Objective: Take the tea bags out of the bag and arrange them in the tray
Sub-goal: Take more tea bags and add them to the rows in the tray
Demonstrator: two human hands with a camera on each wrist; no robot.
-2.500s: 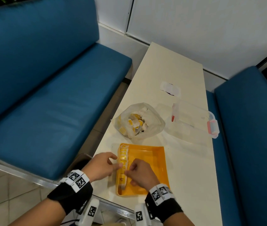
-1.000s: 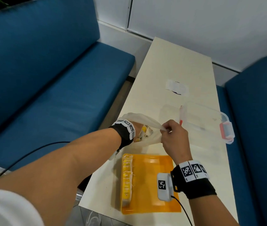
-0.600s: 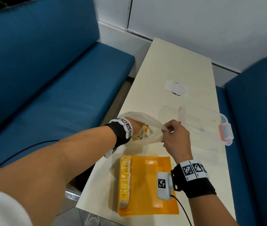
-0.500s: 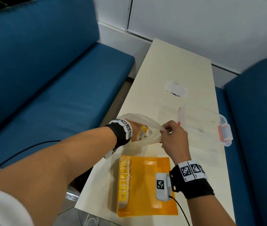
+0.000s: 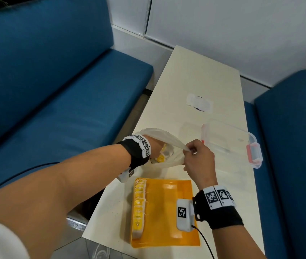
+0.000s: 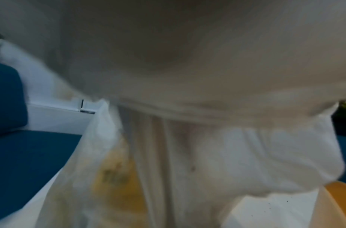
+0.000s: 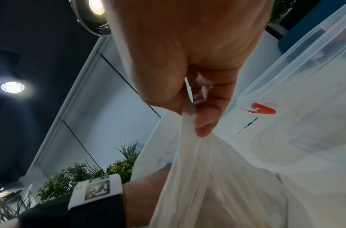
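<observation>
— Bag?
— On the table, behind the tray. Right hand pinches its rim between thumb and fingers.
— Left hand?
— Inside the bag among tea bags; its fingers are hidden, can't tell.
— Tray?
— A row stands along its left wall.

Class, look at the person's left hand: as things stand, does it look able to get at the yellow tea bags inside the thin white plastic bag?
Probably yes: the right hand pinches the thin white plastic bag's rim, holding its mouth open, and the left hand is already inside among the yellow tea bags.
</observation>
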